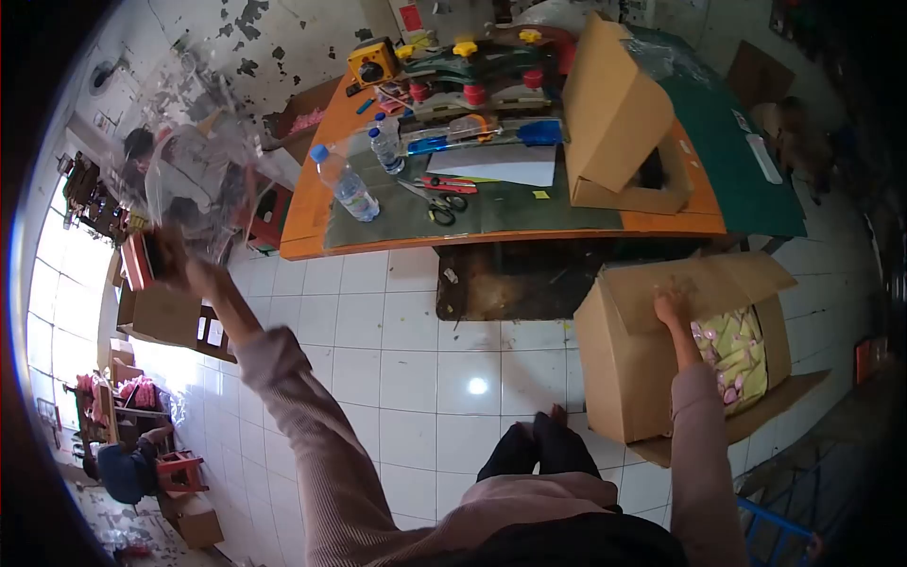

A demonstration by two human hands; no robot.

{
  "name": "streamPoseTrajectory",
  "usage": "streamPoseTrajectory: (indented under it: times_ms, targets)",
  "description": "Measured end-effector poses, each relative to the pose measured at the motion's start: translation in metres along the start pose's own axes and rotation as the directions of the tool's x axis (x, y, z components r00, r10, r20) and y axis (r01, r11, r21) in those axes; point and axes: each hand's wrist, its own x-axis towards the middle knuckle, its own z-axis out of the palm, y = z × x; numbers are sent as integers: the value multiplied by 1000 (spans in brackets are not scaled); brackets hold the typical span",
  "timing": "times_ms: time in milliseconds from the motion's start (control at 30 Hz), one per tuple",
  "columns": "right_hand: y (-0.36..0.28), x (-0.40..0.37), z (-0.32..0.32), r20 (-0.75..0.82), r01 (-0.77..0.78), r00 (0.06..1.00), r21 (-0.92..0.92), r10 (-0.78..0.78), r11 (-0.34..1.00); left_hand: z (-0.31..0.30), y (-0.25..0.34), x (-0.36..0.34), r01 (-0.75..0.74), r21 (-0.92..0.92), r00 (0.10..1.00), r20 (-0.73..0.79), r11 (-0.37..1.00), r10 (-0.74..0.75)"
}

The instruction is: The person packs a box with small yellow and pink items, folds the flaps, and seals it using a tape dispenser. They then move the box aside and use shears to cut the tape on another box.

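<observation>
While the right hand [673,307], the nearer, rests fingers spread on the flap [628,298] of the carton [605,378] at 4 o'clock, the left hand [196,275] grips a red-sided object [140,263] at 9 o'clock.

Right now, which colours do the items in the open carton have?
The items in the carton are pale yellow with pink parts, best seen in the head view.
</observation>
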Motion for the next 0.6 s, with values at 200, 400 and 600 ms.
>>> streamPoseTrajectory:
  times_ms: [200,400,600]
  targets:
    - [13,-8,-56,47,182,971,490,-235,853,-52,142,-104,215,214,970,63,953,-233]
    - [36,-14,-65,-275,660,706,588,-652,467,-47,292,-255,490,123,749,447,863,-489]
    - [54,-23,-106,-440,588,490,804,-752,-88,-22,384,-395,782,352,172,671,514,-721]
